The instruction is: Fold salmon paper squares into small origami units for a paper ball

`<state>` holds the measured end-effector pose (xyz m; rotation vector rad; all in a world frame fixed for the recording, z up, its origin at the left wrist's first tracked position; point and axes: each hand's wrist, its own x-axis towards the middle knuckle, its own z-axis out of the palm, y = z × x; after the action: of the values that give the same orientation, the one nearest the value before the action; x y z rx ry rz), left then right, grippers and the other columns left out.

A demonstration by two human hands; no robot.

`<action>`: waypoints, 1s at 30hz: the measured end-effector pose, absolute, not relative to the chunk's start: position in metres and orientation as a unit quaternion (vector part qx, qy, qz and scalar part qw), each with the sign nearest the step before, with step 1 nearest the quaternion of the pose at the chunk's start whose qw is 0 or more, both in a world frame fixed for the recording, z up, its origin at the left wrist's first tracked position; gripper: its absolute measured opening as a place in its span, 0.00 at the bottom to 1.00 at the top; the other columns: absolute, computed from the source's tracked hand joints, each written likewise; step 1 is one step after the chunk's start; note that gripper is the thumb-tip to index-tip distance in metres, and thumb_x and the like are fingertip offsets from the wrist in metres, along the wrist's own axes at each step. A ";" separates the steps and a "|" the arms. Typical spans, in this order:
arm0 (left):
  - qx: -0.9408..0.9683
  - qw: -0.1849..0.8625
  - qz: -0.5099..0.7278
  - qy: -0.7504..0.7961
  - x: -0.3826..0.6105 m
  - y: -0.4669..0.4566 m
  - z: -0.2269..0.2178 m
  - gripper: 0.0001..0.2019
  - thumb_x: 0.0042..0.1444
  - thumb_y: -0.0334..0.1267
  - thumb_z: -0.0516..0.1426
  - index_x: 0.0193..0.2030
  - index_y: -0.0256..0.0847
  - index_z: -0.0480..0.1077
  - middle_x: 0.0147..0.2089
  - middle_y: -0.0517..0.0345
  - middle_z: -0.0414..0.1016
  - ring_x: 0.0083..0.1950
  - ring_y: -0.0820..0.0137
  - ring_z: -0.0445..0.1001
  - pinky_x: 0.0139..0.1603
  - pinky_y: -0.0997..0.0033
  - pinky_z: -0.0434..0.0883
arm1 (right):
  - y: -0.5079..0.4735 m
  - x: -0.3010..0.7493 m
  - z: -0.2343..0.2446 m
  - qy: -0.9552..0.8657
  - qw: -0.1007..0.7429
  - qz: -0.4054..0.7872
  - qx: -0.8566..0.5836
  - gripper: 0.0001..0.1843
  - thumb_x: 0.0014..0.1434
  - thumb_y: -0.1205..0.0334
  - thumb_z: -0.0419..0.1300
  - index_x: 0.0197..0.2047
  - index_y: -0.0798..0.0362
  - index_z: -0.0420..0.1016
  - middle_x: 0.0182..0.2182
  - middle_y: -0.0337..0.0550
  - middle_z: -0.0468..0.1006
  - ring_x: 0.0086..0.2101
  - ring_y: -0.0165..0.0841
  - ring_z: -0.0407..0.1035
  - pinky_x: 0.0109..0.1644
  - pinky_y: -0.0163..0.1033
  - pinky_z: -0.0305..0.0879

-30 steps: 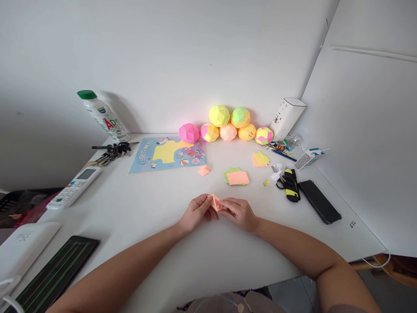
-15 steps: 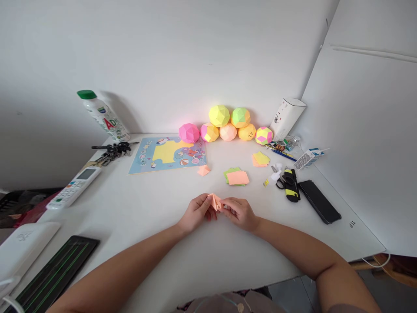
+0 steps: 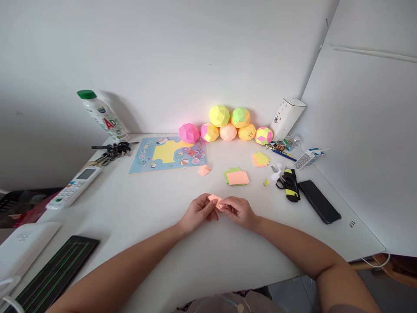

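A small folded piece of peach paper (image 3: 215,199) is held between my two hands above the white table. My left hand (image 3: 198,210) grips its left side, the thumb lying across its face. On the other side my right hand (image 3: 239,211) pinches the paper's right edge with thumb and fingertips. Fingers cover part of the folds. Just beyond my hands sits a peach folded paper unit (image 3: 204,170). To its right lies a stack of peach and green paper slips (image 3: 237,177), and farther back are yellow and peach paper pieces (image 3: 261,158).
Several faceted paper balls (image 3: 219,116) are piled against the wall. At the right are scissors (image 3: 280,184), a yellow-black cutter (image 3: 291,186) and a black phone (image 3: 320,202). A puzzle board (image 3: 143,163), keys (image 3: 114,151), bottle (image 3: 103,114) and remote (image 3: 74,187) occupy the left.
The peach paper has gone from standing with its pointed folds spread to lying flatter, with my left thumb now over it. My hands have barely shifted otherwise.
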<state>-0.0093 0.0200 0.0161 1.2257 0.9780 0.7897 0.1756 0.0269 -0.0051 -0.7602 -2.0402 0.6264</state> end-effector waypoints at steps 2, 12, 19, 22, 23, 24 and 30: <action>0.545 0.635 0.340 0.429 -0.010 0.020 0.015 0.17 0.56 0.52 0.53 0.34 0.38 0.65 0.24 0.58 0.74 0.26 0.71 0.72 0.27 0.73 0.66 | 0.028 0.175 -0.004 -0.806 0.420 0.283 -0.306 0.06 0.60 0.65 0.54 0.38 0.54 0.71 0.27 0.42 0.75 0.24 0.27 0.65 0.27 0.32 0.64; 0.570 0.599 0.335 0.452 -0.010 0.019 0.013 0.17 0.56 0.50 0.52 0.29 0.38 0.71 0.21 0.61 0.69 0.24 0.73 0.66 0.28 0.74 0.66 | 0.030 0.173 -0.004 -0.804 0.425 0.320 -0.266 0.06 0.59 0.65 0.56 0.37 0.55 0.73 0.27 0.44 0.75 0.22 0.27 0.66 0.23 0.32 0.63; 0.540 0.634 0.366 0.414 -0.011 0.020 0.014 0.17 0.58 0.49 0.51 0.28 0.38 0.69 0.25 0.60 0.69 0.23 0.75 0.65 0.26 0.74 0.65 | 0.029 0.174 -0.007 -0.847 0.402 0.247 -0.245 0.06 0.59 0.68 0.53 0.34 0.54 0.72 0.23 0.40 0.72 0.22 0.27 0.64 0.24 0.32 0.63; 0.538 0.629 0.352 0.437 -0.012 0.020 0.014 0.18 0.57 0.50 0.51 0.27 0.38 0.68 0.20 0.63 0.65 0.21 0.76 0.64 0.23 0.75 0.62 | 0.027 0.174 -0.008 -0.861 0.394 0.193 -0.256 0.06 0.59 0.68 0.53 0.32 0.53 0.70 0.24 0.39 0.71 0.21 0.25 0.62 0.23 0.31 0.61; 0.536 0.628 0.347 0.445 -0.012 0.020 0.013 0.18 0.56 0.51 0.52 0.27 0.38 0.67 0.19 0.64 0.64 0.20 0.76 0.64 0.22 0.76 0.61 | 0.026 0.174 -0.007 -0.866 0.397 0.161 -0.257 0.05 0.59 0.68 0.53 0.33 0.53 0.69 0.25 0.39 0.71 0.22 0.25 0.63 0.24 0.30 0.61; 0.533 0.628 0.343 0.452 -0.012 0.020 0.012 0.18 0.56 0.51 0.52 0.27 0.38 0.67 0.18 0.65 0.64 0.19 0.76 0.64 0.22 0.76 0.60 | 0.024 0.173 -0.007 -0.871 0.401 0.123 -0.256 0.05 0.59 0.68 0.53 0.33 0.54 0.70 0.26 0.40 0.71 0.23 0.26 0.64 0.25 0.31 0.62; 0.543 0.628 0.321 0.456 -0.012 0.020 0.011 0.18 0.55 0.52 0.53 0.26 0.38 0.65 0.16 0.67 0.63 0.17 0.77 0.62 0.20 0.77 0.58 | 0.019 0.167 -0.004 -0.872 0.403 0.034 -0.275 0.08 0.61 0.71 0.52 0.42 0.53 0.69 0.28 0.42 0.72 0.27 0.29 0.66 0.29 0.34 0.66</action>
<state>-0.0118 0.0200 0.0106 1.2444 1.0461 0.7361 0.1665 0.0187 -0.0038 -0.6935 -2.2033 0.0853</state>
